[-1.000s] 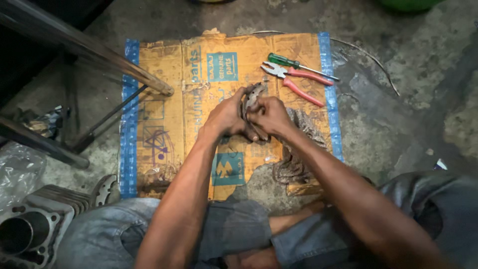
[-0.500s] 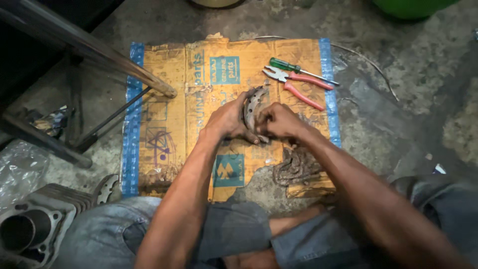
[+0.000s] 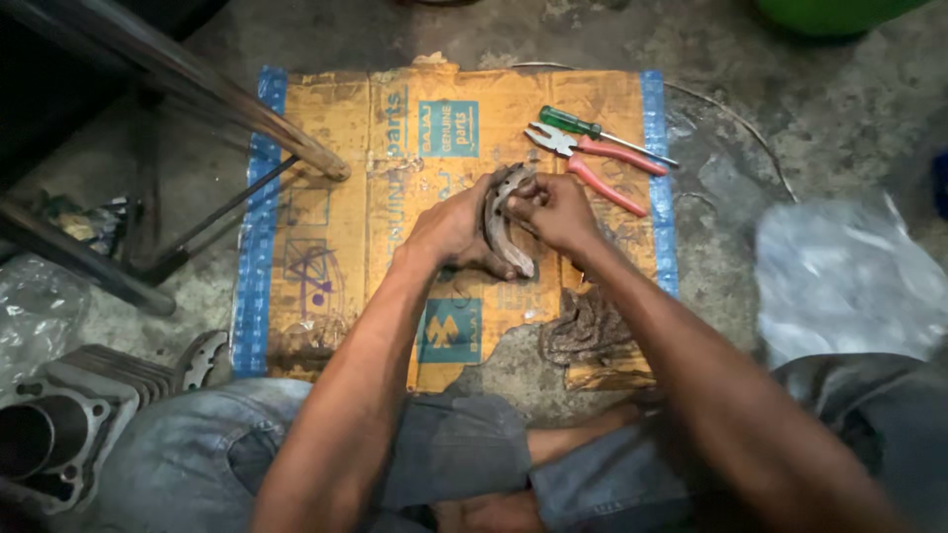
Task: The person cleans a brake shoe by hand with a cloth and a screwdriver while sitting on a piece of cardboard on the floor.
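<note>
The curved, grimy grey metal brake shoe is clamped between both hands, left hand cupping its outer side, right hand pinching its upper end, above the flattened orange cardboard sheet.

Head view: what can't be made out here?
- Brake shoes: lower ends hidden under the left hand and right hand; how the two are joined is unclear.
- Plastic bag at right: motion-blurred, contents unreadable.
- Engine cylinder: cut off by the lower-left edge.
- Green tub: cut off by the top edge.
- Chain: partly behind the right forearm.
</note>
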